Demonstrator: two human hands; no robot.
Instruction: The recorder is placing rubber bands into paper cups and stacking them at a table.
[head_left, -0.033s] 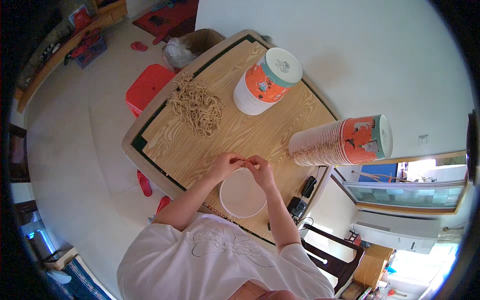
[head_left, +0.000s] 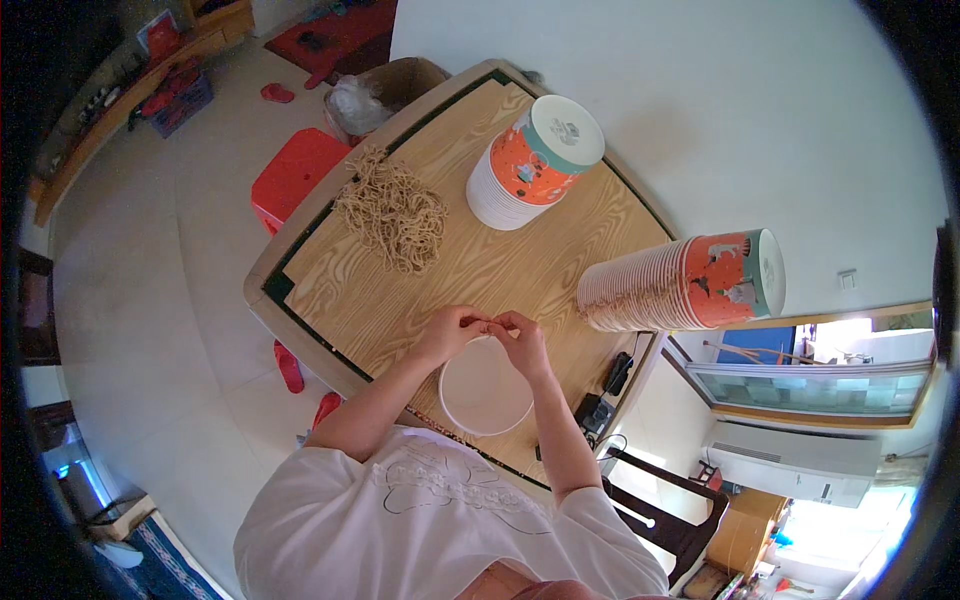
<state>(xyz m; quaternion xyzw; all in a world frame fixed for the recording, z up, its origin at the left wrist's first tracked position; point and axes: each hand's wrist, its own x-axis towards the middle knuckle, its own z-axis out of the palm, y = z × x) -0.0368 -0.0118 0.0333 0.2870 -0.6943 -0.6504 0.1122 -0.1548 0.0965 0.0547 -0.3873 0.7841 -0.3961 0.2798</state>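
A white paper bucket point(head_left: 486, 395) stands before me on the table, its open mouth facing up. My left hand point(head_left: 455, 333) and my right hand point(head_left: 524, 348) meet at the bucket's far rim, fingertips pinched close together. What lies between the fingers is too small and covered to make out. A loose tangle of tan twine point(head_left: 395, 215) lies at the far left. Beyond my hands stands a stack of upside-down paper buckets point(head_left: 535, 165), the top one orange and green. To the right, a taller stack of buckets point(head_left: 665, 288) has brown strands along its side.
The wood-grain table point(head_left: 330, 285) has a raised pale edge. A black power adapter point(head_left: 594, 413) with cords sits at its right side. A red stool point(head_left: 300, 175) and a cardboard box point(head_left: 408, 82) are beyond the left edge. A dark chair point(head_left: 680, 520) stands at the lower right.
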